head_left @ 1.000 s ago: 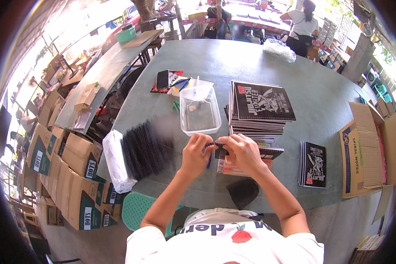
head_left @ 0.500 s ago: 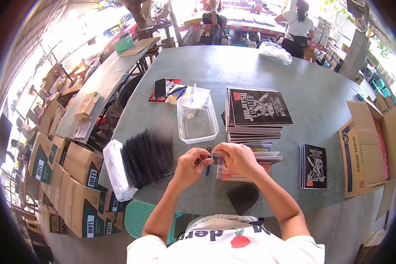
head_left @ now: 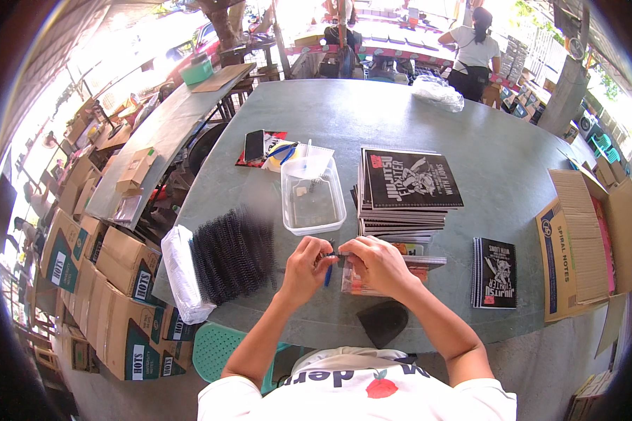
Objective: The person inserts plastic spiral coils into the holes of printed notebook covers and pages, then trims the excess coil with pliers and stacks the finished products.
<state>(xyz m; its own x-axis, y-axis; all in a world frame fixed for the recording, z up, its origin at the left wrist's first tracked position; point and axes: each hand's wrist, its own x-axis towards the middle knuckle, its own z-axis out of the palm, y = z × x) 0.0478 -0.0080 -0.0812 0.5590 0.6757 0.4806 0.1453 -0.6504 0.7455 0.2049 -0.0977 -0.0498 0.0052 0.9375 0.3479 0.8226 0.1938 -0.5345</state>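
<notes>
My left hand (head_left: 306, 269) and my right hand (head_left: 379, 264) meet over the near middle of the table, fingers pinched. A short dark piece, apparently the end of a black spiral coil (head_left: 336, 255), spans their fingertips. Below the left fingertips shows a blue handle (head_left: 328, 276); whether that hand grips it is unclear. Under my right hand is a stack of notebooks with colourful covers (head_left: 420, 274), partly hidden by the hand. Just beyond stands a tall pile of black-covered spiral notebooks (head_left: 414, 179). Many loose black spiral coils (head_left: 233, 251) lie to the left.
A clear plastic tub (head_left: 313, 203) stands beyond my hands, near a phone (head_left: 254, 146). A white plastic-wrapped bundle (head_left: 185, 277) borders the coils. Rightward are a small notebook pile (head_left: 494, 272) and an open carton (head_left: 576, 252). A dark rounded object (head_left: 383, 323) lies at the near edge.
My hands stay close together, with the right fingertips now slightly apart from the left ones and the dark piece showing between them. The whole view has shifted slightly.
</notes>
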